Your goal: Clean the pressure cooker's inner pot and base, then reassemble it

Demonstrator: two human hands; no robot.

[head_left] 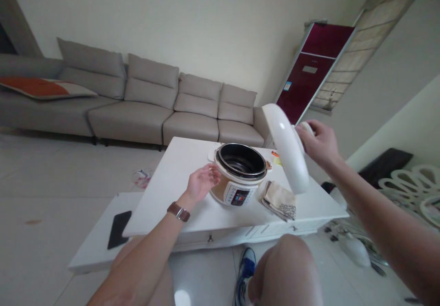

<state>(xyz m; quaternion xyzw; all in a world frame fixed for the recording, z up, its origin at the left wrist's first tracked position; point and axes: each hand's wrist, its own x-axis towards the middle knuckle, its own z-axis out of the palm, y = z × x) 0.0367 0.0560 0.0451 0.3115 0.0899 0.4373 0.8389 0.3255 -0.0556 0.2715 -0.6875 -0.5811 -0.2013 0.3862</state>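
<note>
An electric pressure cooker (222,184) stands on the white coffee table, its top uncovered and its black inner pot (240,159) showing. My right hand (319,142) grips the knob of the white cooker lid (287,148), holding it up on edge in the air to the right of the cooker. Beside the cooker's left wall is my left hand (203,182), palm partly turned up and fingers loosely spread; whether the fingertips touch the cooker is unclear. A folded beige cloth (280,198) lies on the table just right of the cooker.
The white table (172,182) has drawers along its near side. A dark flat object (119,229) rests on a lower white surface at left. Small orange and yellow items (276,157) lie behind the lid. A grey sofa (137,109) and a dark red cabinet (305,77) stand beyond.
</note>
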